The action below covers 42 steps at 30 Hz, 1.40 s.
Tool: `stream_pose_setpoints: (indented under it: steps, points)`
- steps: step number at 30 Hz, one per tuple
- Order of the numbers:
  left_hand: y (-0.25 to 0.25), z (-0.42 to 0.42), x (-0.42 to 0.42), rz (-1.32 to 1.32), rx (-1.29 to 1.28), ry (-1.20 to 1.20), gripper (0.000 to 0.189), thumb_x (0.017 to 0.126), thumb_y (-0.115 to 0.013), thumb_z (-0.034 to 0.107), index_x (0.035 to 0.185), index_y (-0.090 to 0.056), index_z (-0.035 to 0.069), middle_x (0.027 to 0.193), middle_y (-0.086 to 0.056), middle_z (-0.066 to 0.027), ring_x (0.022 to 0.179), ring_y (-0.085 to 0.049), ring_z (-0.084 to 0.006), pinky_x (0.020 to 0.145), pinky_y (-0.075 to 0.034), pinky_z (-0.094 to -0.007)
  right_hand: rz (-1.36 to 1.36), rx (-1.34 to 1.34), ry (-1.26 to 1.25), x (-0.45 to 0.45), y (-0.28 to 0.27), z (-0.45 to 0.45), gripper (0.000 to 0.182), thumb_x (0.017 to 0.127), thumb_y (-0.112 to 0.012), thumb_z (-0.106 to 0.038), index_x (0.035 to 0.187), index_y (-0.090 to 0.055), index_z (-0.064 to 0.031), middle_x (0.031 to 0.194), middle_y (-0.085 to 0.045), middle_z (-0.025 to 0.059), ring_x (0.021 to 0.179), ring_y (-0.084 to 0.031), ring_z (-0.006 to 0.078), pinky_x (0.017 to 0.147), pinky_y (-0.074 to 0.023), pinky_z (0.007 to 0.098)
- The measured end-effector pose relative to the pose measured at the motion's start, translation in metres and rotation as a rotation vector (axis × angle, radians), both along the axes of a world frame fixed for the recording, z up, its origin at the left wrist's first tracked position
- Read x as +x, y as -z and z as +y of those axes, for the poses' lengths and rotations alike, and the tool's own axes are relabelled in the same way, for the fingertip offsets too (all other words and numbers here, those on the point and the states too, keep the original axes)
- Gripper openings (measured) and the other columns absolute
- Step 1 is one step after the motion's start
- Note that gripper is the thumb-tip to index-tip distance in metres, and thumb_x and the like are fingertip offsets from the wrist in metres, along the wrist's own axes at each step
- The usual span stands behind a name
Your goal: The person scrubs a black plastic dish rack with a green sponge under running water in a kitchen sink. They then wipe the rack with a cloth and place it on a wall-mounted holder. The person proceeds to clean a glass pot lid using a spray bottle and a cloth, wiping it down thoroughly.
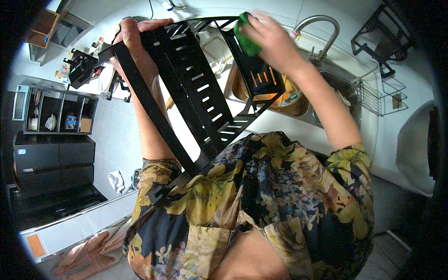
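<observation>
A black slotted metal rack [189, 80] slants across the picture in front of my chest, one end close to my shirt. My left hand [134, 45] grips its far left part, fingers spread along the frame. In my right hand [271, 42], blurred, a green cloth [247, 36] is pressed against the narrow basket section [260, 66] on the rack's right side. Orange slots show through the bottom of that section. My fingertips on the cloth are partly hidden.
Behind the rack lies a steel double sink [308, 115] with a curved faucet [320, 31]; a bowl [290, 92] sits in its left basin. A wire basket [381, 98] hangs at right. More black rack parts [82, 68] rest on the counter at left.
</observation>
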<state>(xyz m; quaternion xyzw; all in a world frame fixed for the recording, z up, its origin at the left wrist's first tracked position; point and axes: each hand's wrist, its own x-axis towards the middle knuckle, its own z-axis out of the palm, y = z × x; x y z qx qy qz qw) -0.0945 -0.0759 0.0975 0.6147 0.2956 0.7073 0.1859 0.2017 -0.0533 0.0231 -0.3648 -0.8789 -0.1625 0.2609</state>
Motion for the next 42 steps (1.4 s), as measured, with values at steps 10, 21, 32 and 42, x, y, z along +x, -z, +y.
stream_pose_setpoints:
  steps: [10,21,32,42]
  points:
    - [0.004,-0.01,0.009,-0.035,-0.311,0.014,0.046,0.087,-0.063,0.043,0.083,-0.07,-0.003,0.077,-0.071,-0.0125,0.064,-0.063,-0.014,0.063,-0.049,-0.025,0.166,-0.871,-0.133,0.007,0.05,-0.053,0.028,0.077,-0.054,-0.003,0.103,-0.065,-0.0022,0.097,-0.065,0.0204,0.093,-0.063,0.0333,0.094,-0.0468,0.0425]
    - [0.08,-0.005,0.015,0.168,-0.609,-0.198,0.035,0.084,-0.07,0.039,0.073,-0.075,0.006,0.06,-0.062,0.0002,0.057,-0.053,-0.0088,0.056,-0.042,-0.0244,1.072,-1.196,0.097,-0.054,0.162,-0.013,0.021,0.085,-0.054,-0.012,0.096,-0.067,0.0006,0.086,-0.068,0.0121,0.08,-0.063,0.0209,0.075,-0.0491,0.035]
    - [0.094,0.023,0.043,0.2,-0.797,-0.217,0.037,0.081,-0.072,0.037,0.074,-0.074,0.001,0.066,-0.067,-0.0045,0.061,-0.058,-0.0116,0.06,-0.044,-0.0261,-0.136,-0.506,-0.278,-0.075,0.235,-0.02,0.046,0.081,-0.061,-0.02,0.123,-0.054,-0.0016,0.124,-0.053,0.0175,0.122,-0.046,0.0329,0.105,-0.0341,0.0427]
    - [0.082,0.045,0.094,0.409,-0.835,-0.234,0.036,0.085,-0.065,0.029,0.063,-0.065,0.0,0.056,-0.062,-0.0039,0.052,-0.056,-0.0117,0.051,-0.044,-0.0284,0.231,-0.69,-0.278,-0.125,0.294,-0.023,0.027,0.084,-0.048,-0.01,0.104,-0.056,0.005,0.099,-0.056,0.017,0.1,-0.054,0.032,0.088,-0.0454,0.0397]
